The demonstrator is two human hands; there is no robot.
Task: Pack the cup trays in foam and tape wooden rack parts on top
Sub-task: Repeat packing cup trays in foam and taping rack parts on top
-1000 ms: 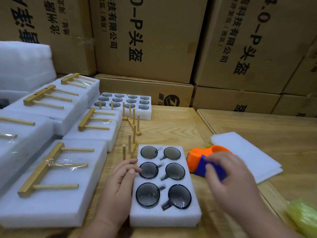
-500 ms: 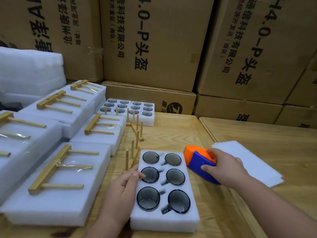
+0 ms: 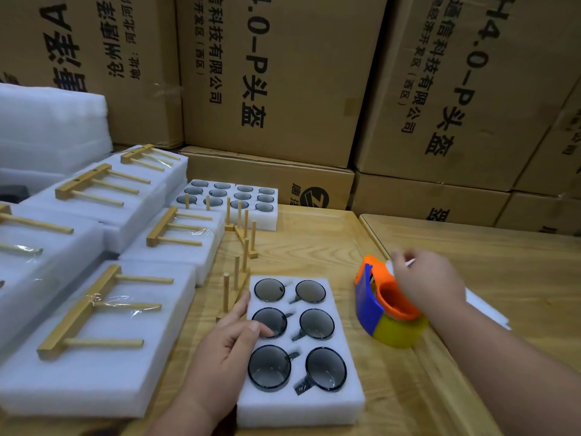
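My left hand rests on left rim of cup tray near desk front edge, fingers relaxed, thumb touching cup. My right hand reaches past tape dispenser to foam sheet; blurred, cannot tell grip. Loose rack part stands just beside tray. Risks: sleeve or forearm knocks dispenser; sheet drags it; nudged tray topples rack pegs.

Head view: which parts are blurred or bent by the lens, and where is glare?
Head view: the right hand is smeared by motion blur at its fingertips, while the left hand and the cup tray look sharp; the wide lens bends the cardboard boxes outward; small glare shows on the clear tape over the wooden rack part.
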